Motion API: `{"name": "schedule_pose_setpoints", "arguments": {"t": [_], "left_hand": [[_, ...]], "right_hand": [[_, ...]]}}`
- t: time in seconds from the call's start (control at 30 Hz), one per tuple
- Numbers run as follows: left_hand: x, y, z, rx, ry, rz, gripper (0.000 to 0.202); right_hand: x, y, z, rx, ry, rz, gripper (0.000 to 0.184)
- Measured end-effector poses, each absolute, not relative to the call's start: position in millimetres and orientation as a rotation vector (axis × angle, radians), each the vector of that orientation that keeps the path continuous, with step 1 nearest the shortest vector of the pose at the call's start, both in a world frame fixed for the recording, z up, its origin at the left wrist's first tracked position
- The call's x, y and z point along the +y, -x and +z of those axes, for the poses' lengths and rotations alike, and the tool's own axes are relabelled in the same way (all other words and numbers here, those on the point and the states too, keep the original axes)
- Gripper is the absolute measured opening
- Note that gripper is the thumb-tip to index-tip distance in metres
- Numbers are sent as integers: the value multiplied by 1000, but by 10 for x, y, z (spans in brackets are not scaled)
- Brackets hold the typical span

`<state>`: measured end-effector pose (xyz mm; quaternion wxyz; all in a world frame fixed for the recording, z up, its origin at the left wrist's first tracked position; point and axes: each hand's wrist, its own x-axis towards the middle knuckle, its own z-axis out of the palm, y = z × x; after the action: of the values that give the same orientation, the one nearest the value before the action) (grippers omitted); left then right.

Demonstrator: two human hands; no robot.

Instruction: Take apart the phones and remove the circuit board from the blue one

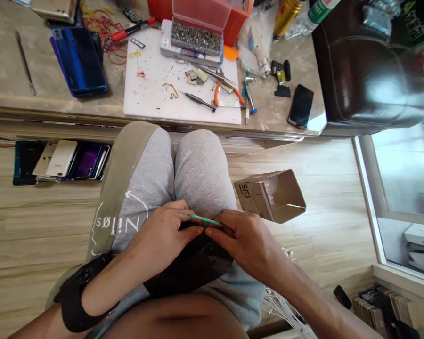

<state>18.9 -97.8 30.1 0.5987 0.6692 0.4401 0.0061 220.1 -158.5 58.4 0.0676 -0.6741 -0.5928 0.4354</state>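
Above my lap both hands grip a thin flat piece with a bright green edge, seen nearly edge-on, so its kind is unclear. My left hand closes on its left end, thumb on the near side and fingers beyond. My right hand pinches the right part the same way, the two thumb tips almost meeting. Beneath the hands a black sheet or cloth covers part of my grey trousers. The face of the green-edged piece is mostly hidden by my fingers.
Ahead, a white mat on the table bears a screw box, a screwdriver and orange-handled pliers. Phones lie left, another phone right. An open carton stands on the floor; more phones sit below the table.
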Motion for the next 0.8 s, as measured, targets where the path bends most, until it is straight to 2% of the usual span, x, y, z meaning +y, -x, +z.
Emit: {"name": "schedule_pose_setpoints", "arguments": {"t": [0.43, 0.8], "left_hand": [[-972, -234, 331, 1057, -1551, -2, 16], [-1024, -285, 309, 1099, -1615, 15, 14]], "right_hand": [[-1575, -2288, 681, -1627, 2115, 1495, 33], [-1592, -2176, 661, -1747, 2189, 1288, 39]]}}
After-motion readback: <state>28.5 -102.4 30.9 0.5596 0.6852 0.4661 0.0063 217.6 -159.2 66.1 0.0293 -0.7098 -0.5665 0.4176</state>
